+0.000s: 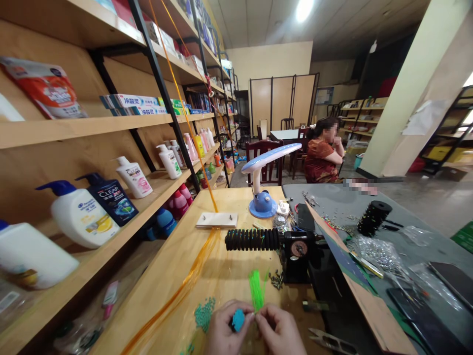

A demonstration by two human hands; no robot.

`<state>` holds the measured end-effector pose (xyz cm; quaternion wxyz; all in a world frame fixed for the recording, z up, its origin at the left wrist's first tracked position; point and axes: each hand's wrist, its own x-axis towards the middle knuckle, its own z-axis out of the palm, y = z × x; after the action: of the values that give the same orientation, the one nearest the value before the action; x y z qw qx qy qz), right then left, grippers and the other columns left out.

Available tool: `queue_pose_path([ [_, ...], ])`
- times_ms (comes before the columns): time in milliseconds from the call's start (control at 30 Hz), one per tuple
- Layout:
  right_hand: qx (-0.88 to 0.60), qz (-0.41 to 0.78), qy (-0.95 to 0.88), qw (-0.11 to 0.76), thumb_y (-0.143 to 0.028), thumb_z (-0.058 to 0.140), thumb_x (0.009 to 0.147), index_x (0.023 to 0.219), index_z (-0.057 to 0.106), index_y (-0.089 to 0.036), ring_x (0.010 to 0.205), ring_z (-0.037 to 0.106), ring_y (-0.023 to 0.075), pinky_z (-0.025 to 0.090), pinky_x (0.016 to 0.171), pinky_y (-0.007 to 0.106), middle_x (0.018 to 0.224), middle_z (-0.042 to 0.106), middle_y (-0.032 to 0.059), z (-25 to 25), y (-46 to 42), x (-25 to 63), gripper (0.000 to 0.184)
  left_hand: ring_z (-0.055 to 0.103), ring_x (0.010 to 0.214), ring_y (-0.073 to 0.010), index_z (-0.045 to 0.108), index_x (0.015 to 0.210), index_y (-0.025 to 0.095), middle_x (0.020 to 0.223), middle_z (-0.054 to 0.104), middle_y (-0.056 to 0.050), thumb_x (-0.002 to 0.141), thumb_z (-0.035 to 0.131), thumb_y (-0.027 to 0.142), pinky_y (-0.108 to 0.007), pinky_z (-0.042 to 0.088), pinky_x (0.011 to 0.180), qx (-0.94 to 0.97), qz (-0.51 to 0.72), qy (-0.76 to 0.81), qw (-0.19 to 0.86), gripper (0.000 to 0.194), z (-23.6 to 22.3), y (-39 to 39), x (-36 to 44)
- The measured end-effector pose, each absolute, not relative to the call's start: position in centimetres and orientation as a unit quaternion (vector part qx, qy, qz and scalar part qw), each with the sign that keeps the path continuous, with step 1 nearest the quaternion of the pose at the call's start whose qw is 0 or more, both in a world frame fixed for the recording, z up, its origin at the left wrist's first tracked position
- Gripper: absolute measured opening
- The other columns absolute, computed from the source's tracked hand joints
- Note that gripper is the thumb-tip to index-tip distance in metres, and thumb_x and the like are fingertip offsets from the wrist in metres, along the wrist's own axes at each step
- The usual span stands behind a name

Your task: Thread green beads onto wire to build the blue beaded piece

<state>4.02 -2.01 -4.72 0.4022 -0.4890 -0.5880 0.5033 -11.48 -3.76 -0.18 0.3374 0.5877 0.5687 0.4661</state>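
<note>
I see left hand [224,329] curled round a teal piece [238,319], near centre; right hand [280,330] pinched against its fingertips, can't tell on what. Teal granules [204,314] just left, probably for easy reach.

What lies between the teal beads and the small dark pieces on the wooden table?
In the head view, bright green strands are between the teal beads and the small dark pieces; the left hand is on the near side.
</note>
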Motion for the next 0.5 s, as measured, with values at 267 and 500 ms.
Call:
queue_pose_path([
  [267, -0.465, 0.646, -0.466, 0.386, -0.091, 0.062, 0.057, 0.064, 0.059, -0.019, 0.030, 0.043, 0.0068, 0.024, 0.032, 0.019, 0.054, 0.066, 0.0012, -3.1, -2.2, 3.4, 0.073, 0.073, 0.072, -0.0257, 0.083, 0.079, 0.025, 0.074, 0.078, -0.009, 0.084, 0.068, 0.027, -0.029, 0.051, 0.067, 0.679, 0.389, 0.529, 0.327, 0.017, 1.2, -3.9, -12.2],
  [500, -0.446, 0.641, -0.512, 0.357, -0.089, 0.053, 0.070, 0.065, 0.064, -0.016, 0.035, 0.053, 0.0098, 0.030, 0.035, 0.018, 0.055, 0.065, 0.0020, -1.4, -2.5, 3.8, 0.074, 0.063, 0.063, -0.0210, 0.074, 0.068, 0.019, 0.064, 0.069, -0.004, 0.080, 0.069, 0.035, -0.027, 0.045, 0.060, 0.605, 0.418, 0.580, 0.352, 0.021, 0.8, -3.9, -11.7],
])
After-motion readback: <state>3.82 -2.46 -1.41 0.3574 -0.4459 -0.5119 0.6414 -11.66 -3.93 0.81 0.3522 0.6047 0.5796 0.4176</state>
